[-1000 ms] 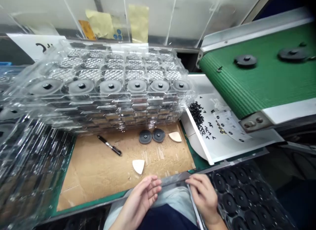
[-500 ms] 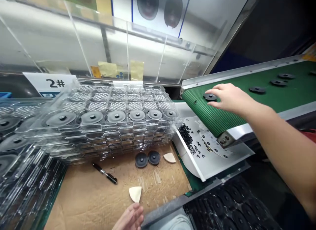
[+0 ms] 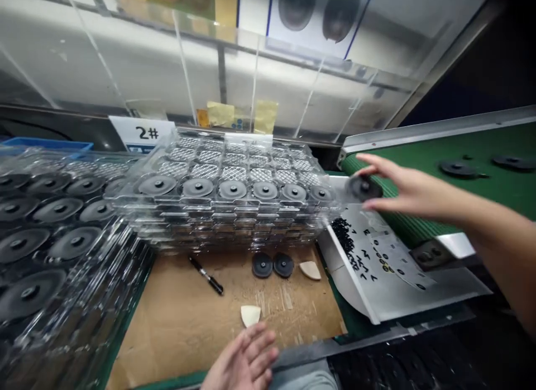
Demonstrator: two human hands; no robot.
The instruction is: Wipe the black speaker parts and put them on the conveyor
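Observation:
Between thumb and fingers, my right hand grips a black round disc with a small centre stub, in the air beside the end of the green conveyor belt. My left hand is open, palm up with its fingers stretched, over the near edge of the cardboard sheet. Just beyond its fingertips lies a cream wedge-shaped pad. Farther back on the cardboard are two black discs side by side, with a second cream wedge to their right.
Stacked clear plastic trays stand behind the cardboard, their front row holding discs. More filled trays are at left. A black pen lies on the cardboard. Small black parts sit in a white tray. Other discs are on the belt.
My right hand has lifted the disc from the belt and carried it toward the trays. My left hand's fingers have spread. The camera view has turned right.

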